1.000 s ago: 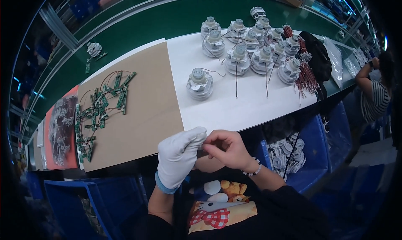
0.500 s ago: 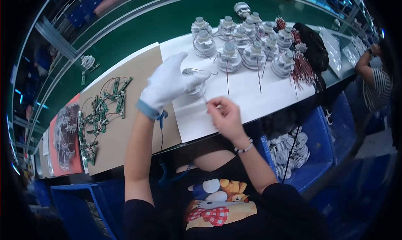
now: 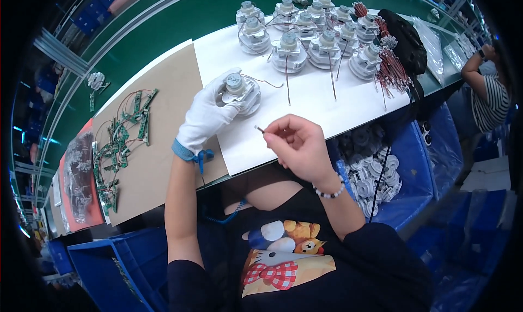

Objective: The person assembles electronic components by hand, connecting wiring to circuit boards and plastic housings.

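My left hand [image 3: 204,118], in a white glove with a blue wrist strap, is wrapped round a white motor unit [image 3: 246,97] with a round grey top. A thin wire [image 3: 269,83] trails from that unit to the right over the white sheet. My bare right hand [image 3: 298,146] is closed in a pinch on a short dark wire end with a small pale connector [image 3: 258,128] at its tip. The rest of that wire is hidden in the fingers. The connector is apart from the motor unit, nearer to me.
Several similar motor units [image 3: 289,53] stand behind, wires hanging forward. Bundles of red wires [image 3: 393,72] lie right of them, beside a black bag [image 3: 406,40]. Green circuit boards [image 3: 144,124] lie on brown card at left. Below right, a blue bin [image 3: 411,200] holds white parts.
My left hand has turned and drawn back a little, bringing the motor unit into plain view. My right hand has shifted slightly right, and the connector in its pinch now shows clearly.
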The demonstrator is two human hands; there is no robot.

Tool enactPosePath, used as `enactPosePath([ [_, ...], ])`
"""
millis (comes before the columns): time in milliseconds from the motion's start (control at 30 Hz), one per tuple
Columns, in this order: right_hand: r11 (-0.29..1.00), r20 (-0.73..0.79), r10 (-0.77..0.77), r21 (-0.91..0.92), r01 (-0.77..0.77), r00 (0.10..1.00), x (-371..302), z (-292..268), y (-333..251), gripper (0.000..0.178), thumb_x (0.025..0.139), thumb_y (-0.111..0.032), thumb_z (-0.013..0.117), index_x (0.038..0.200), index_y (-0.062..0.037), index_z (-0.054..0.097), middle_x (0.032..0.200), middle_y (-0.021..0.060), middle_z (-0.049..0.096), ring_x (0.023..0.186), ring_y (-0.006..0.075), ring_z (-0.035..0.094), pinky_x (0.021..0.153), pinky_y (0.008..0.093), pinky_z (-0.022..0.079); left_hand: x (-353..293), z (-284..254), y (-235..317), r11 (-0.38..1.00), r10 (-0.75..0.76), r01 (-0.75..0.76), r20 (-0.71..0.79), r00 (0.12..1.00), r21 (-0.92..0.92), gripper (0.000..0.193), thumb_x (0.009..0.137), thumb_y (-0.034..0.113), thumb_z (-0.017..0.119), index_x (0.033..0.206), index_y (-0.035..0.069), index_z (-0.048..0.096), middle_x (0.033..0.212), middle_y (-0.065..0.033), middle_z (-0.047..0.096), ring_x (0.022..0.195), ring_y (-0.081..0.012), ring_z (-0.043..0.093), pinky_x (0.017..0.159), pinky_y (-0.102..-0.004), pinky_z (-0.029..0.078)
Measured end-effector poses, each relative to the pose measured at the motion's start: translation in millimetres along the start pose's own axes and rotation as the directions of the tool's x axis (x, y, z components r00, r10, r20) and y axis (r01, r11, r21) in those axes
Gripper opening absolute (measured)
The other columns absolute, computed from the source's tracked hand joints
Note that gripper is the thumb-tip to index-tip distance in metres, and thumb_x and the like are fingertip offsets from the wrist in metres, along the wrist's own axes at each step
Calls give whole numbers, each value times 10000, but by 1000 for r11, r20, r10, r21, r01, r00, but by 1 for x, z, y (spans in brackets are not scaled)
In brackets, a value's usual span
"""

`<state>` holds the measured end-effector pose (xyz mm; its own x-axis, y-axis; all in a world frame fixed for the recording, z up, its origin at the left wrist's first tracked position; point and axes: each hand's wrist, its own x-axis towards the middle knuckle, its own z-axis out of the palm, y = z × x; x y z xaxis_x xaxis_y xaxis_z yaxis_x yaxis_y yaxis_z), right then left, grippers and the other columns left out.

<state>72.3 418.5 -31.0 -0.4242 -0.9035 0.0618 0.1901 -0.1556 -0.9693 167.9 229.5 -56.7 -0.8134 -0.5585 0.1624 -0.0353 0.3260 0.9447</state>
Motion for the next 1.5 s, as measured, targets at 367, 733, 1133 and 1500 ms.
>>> enactPosePath([
  [367,787,-212,-359,-592,173,909,59,-2,38,62,710,-62,634,713,-2,620,564,70,579,484,154,549,478,258,419,0,7,7,991,85,-81,-38,996,108,608,701,153,747,1215,14,453,1079,-94,575,973,-147,557,851,-269,451],
  [733,758,-216,-415,-619,205,884,59,2,43,49,711,-55,626,707,-7,615,583,72,587,467,149,537,451,255,410,-1,6,5,985,121,-117,-25,992,124,629,691,167,757,1219,15,451,1081,-85,575,975,-141,553,853,-266,448],
  [1133,818,-200,-387,-526,235,900,61,0,47,59,712,-34,618,704,23,628,569,70,595,455,94,514,429,219,391,-3,7,10,978,127,-121,-31,991,168,607,708,170,744,1221,25,454,1079,-85,578,969,-127,549,850,-259,448],
  [1500,899,-193,-293,-388,201,937,76,-3,52,69,725,-16,623,731,51,635,597,65,617,492,57,530,478,183,428,-1,4,5,975,146,-141,-13,989,170,623,705,161,738,1243,44,445,1030,-132,604,923,-179,595,805,-273,466],
])
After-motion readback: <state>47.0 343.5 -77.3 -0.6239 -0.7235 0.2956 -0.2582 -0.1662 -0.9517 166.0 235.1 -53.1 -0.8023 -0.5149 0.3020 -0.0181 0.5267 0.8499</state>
